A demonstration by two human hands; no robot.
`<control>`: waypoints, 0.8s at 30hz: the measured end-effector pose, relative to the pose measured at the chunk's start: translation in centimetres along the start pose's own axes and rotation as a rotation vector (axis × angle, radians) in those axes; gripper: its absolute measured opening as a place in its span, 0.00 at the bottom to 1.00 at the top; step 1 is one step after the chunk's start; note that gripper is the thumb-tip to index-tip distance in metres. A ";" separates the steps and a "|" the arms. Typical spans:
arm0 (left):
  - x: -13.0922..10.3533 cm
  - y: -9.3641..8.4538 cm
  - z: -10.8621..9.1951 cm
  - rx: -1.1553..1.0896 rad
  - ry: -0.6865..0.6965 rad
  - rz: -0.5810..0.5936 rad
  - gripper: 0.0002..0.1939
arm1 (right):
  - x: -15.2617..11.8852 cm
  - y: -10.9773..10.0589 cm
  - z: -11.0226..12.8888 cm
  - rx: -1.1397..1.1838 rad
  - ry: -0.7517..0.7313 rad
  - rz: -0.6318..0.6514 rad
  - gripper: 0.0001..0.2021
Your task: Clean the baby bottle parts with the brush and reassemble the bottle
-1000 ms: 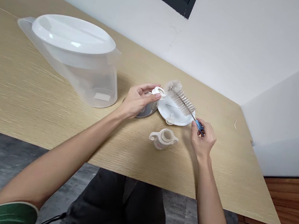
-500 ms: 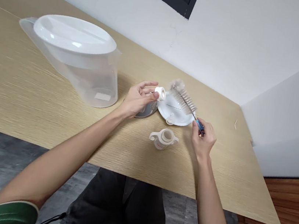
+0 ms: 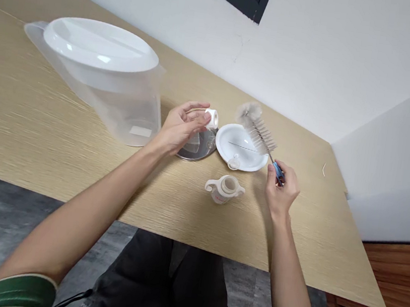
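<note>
Between thumb and fingers of my left hand (image 3: pixel 183 126) is a small white bottle collar ring (image 3: pixel 213 119), its hole facing right. My right hand (image 3: pixel 283 187) grips the blue handle of a bottle brush (image 3: pixel 261 133), whose bristles slant up and left over a white bowl (image 3: pixel 222 153). A thin dark wire-like piece (image 3: pixel 244 147) lies across the bowl. At its near rim sits a small clear nipple-like piece (image 3: pixel 233 162). Below, a baby bottle (image 3: pixel 225 189) with two side handles stands upright, its mouth uncovered. A shiny metal dish (image 3: pixel 198 147) is under my left hand, partly hidden.
A large translucent pitcher (image 3: pixel 120 106) with a white lid (image 3: pixel 101 45) stands to the left on the wooden table (image 3: pixel 75 155). A small bent white piece (image 3: pixel 323 169) lies at the right. Behind the table rises a white wall (image 3: pixel 317 62).
My left hand has drawn left with the collar ring, away from the bowl. My right hand and the brush have shifted slightly to the right.
</note>
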State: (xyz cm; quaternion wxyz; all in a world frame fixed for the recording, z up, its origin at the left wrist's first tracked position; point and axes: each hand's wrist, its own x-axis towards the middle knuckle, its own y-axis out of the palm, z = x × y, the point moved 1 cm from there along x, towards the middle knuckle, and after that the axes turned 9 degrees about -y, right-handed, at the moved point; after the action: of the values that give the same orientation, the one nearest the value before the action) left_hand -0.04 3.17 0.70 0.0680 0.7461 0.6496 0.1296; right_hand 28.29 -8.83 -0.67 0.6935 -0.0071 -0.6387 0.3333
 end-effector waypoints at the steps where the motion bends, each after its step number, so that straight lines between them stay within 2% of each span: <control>1: 0.0 -0.3 -0.3 0.038 0.001 0.002 0.33 | 0.0 0.0 -0.1 -0.003 0.026 -0.011 0.11; 3: -0.2 -0.8 -1.0 0.171 -0.008 0.045 0.32 | 0.0 -0.1 -0.1 -0.009 0.057 -0.017 0.12; 7: -0.5 -1.7 -1.7 0.604 0.039 0.149 0.30 | 0.0 0.0 0.1 -0.020 0.066 -0.008 0.13; 13: 0.7 -2.7 -0.1 1.025 0.045 0.219 0.25 | 0.1 0.0 0.3 0.013 0.016 -0.034 0.10; 17: 1.3 -3.2 1.2 1.155 0.031 0.219 0.25 | 0.1 -0.1 0.3 0.021 0.023 -0.027 0.10; 24: 1.7 -3.7 2.3 1.173 0.052 0.211 0.21 | 0.0 0.0 0.3 0.004 0.057 -0.002 0.12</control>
State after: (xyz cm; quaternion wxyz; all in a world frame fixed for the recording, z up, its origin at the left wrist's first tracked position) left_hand -2.68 5.53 -2.28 -0.3847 0.7161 0.5366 -0.2265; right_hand 28.00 -8.98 -0.54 0.7117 -0.0146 -0.6182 0.3334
